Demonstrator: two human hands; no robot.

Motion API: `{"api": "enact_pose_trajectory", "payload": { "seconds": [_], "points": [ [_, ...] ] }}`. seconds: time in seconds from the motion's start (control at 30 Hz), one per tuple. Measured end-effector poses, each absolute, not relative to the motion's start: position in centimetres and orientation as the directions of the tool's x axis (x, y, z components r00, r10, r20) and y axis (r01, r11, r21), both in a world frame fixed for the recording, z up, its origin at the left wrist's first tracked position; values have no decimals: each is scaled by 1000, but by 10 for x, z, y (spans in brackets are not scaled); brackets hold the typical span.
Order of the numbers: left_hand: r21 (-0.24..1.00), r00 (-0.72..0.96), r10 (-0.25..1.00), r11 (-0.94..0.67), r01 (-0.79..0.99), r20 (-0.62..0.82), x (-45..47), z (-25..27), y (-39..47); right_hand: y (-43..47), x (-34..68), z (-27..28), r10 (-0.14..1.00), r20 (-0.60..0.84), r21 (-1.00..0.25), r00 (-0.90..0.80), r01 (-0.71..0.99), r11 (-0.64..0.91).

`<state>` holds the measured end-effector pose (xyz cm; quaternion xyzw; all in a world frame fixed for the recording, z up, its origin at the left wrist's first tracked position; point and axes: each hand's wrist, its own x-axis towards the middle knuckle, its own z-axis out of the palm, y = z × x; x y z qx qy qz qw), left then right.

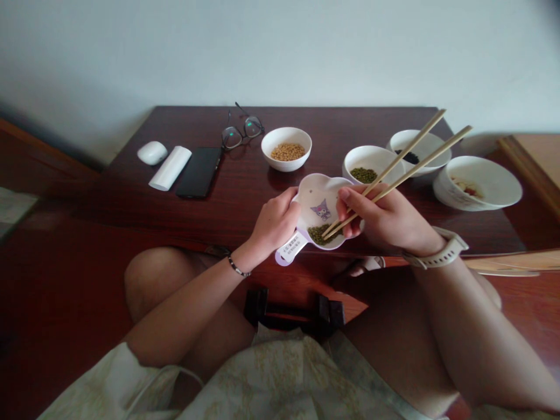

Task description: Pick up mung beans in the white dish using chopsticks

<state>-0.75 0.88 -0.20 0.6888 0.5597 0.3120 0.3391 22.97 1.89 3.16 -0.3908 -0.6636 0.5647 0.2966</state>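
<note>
My left hand [276, 217] is closed around the side of a white and lilac scoop dish [318, 189] with a cartoon figure inside and a labelled short handle. Green mung beans [321, 235] lie in the dish's near part. My right hand [385, 213] grips a pair of wooden chopsticks [409, 169], their tips down among those beans. Whether a bean sits between the tips is too small to tell. Just behind my right hand stands a white bowl [371, 156] with more mung beans [364, 175].
Yellow soybeans fill part of a white bowl [286, 135]. At right are a bowl [431, 143] with black beans and a larger bowl [494, 181] with pale and reddish pieces. Glasses [240, 131], a phone [199, 172], a white case [170, 168] and a white rounded object [152, 153] lie left.
</note>
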Motion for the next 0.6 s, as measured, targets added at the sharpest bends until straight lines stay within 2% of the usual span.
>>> {"api": "enact_pose_trajectory", "payload": {
  "seconds": [0.6],
  "points": [
    [808, 180, 982, -146, 571, 50, -8, -2, 9, 20, 230, 39, 888, -56, -984, -457, 176, 29]
  ]
}}
